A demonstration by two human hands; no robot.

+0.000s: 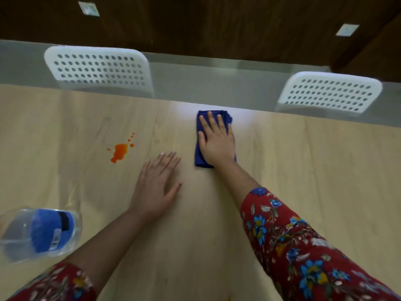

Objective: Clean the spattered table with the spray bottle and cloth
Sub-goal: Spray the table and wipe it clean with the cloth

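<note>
Wiping is the step you are working in, though the cloth (198,156) is not yet on the mess. You are pressing your right hand (217,142) flat on the folded blue cloth, close to the far edge of the table (303,170) and a little right of its middle. The fingers (211,122) are lying straight and slightly spread over the fabric, pinching nothing. Your left hand (155,187) is resting palm down on the bare wood near the middle, its fingers (167,161) straight and close together, the thumb held apart. It is holding nothing.

The orange spatter (120,151) is sitting left of centre, beyond your left hand and well apart from the cloth, and it is looking untouched. The spray bottle (41,233) is waiting at the near left corner, out of either hand.

The next move is probably calling for the cloth to slide left across the wood onto the orange patch under flat pressure. If the patch is dry, you are likely needing the bottle first, which is asking the left hand to reach back toward the corner.
</note>
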